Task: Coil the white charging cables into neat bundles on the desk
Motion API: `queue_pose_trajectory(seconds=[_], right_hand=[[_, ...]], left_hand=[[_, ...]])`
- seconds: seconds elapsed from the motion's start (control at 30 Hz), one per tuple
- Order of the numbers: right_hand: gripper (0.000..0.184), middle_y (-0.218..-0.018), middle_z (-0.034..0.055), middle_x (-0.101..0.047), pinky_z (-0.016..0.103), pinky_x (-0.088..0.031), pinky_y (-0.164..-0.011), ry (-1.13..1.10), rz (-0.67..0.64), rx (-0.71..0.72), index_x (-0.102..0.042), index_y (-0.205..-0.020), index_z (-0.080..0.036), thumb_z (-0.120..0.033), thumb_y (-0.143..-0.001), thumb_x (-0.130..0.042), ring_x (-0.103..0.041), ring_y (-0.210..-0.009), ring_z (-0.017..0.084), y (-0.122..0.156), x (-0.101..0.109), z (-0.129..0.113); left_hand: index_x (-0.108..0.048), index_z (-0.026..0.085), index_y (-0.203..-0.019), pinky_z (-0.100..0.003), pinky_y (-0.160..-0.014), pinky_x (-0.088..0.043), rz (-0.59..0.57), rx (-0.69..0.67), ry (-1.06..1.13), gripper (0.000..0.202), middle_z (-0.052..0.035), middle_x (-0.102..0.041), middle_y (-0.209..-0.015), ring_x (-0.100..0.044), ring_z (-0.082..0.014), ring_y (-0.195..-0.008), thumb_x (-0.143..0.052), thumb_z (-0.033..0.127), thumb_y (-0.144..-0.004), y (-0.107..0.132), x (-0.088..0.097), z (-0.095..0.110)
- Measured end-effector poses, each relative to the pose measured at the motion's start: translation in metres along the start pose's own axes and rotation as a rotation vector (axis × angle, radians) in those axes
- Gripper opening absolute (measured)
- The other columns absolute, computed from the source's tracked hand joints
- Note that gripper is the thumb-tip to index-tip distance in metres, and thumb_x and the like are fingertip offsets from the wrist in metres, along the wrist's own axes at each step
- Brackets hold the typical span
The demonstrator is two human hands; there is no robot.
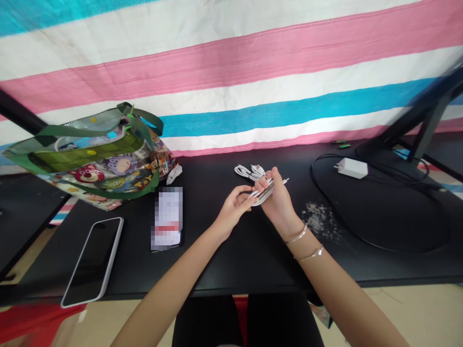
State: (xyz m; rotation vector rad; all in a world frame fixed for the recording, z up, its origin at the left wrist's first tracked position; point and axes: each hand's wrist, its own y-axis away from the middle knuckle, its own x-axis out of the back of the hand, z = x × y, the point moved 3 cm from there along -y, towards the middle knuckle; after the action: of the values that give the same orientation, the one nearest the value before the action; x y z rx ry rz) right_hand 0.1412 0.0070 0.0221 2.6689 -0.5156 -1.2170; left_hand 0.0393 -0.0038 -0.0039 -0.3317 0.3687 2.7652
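Both my hands hold a coiled white charging cable [261,196] above the black table. My right hand [278,202] has its fingers curled round the coil, and a cable end pokes out past the thumb on the right. On the coil's left end, my left hand [236,207] pinches the loops between thumb and fingers. Just behind the hands, a second white cable [246,172] lies bundled on the table, partly hidden by my right hand.
A cartoon-print bag [108,164] with green handles stands at the left. Two phones lie near it, one white-edged [92,262], one blurred [167,217]. On the right are a white charger [350,167], a black cord [334,214] and pale scraps [318,219]. A striped sheet [231,62] hangs behind.
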Motion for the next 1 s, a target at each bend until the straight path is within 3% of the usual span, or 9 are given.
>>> queue_pose_trajectory(seconds=[0.2,0.4,0.73,1.0], right_hand=[[0.041,-0.04,-0.0113,-0.035,0.017,-0.04,-0.04,0.032,-0.031,0.026,-0.039,-0.06,-0.021,-0.048,-0.08,-0.064,-0.039,-0.035,0.005,0.004,-0.001,0.0],[0.043,-0.039,-0.0116,-0.035,0.017,-0.04,-0.042,0.065,-0.025,0.065,-0.038,-0.059,-0.021,-0.05,-0.079,-0.064,-0.038,-0.035,0.005,0.006,-0.002,-0.001],[0.045,-0.038,-0.0118,-0.036,0.016,-0.028,-0.031,0.111,-0.038,0.057,-0.037,-0.061,-0.022,-0.054,-0.075,-0.065,-0.041,-0.034,0.007,0.008,-0.004,-0.001],[0.049,-0.037,-0.0112,-0.039,0.017,-0.028,-0.032,0.161,-0.081,0.146,-0.037,-0.062,-0.022,-0.062,-0.07,-0.065,-0.041,-0.035,0.006,0.009,-0.005,-0.001]], left_hand=[[-0.054,0.019,-0.087,-0.023,-0.07,-0.043,0.045,-0.153,-0.166,0.015,0.0006,-0.064,-0.078,-0.061,-0.0133,-0.08,-0.063,0.02,-0.076,0.001,0.0,0.008],[-0.054,0.02,-0.087,-0.023,-0.066,-0.042,0.084,-0.212,-0.392,0.013,0.0015,-0.067,-0.077,-0.065,-0.0147,-0.079,-0.062,0.018,-0.078,0.004,0.002,0.013],[-0.051,0.02,-0.087,-0.024,-0.066,-0.044,0.045,-0.14,-0.216,0.007,0.0033,-0.063,-0.064,-0.064,-0.0135,-0.073,-0.057,0.021,-0.083,0.0,0.0,0.004],[-0.05,0.02,-0.086,-0.022,-0.061,-0.043,0.049,-0.062,-0.138,0.015,0.0035,-0.061,-0.064,-0.062,-0.0131,-0.07,-0.06,0.03,-0.081,0.001,-0.001,0.001]])
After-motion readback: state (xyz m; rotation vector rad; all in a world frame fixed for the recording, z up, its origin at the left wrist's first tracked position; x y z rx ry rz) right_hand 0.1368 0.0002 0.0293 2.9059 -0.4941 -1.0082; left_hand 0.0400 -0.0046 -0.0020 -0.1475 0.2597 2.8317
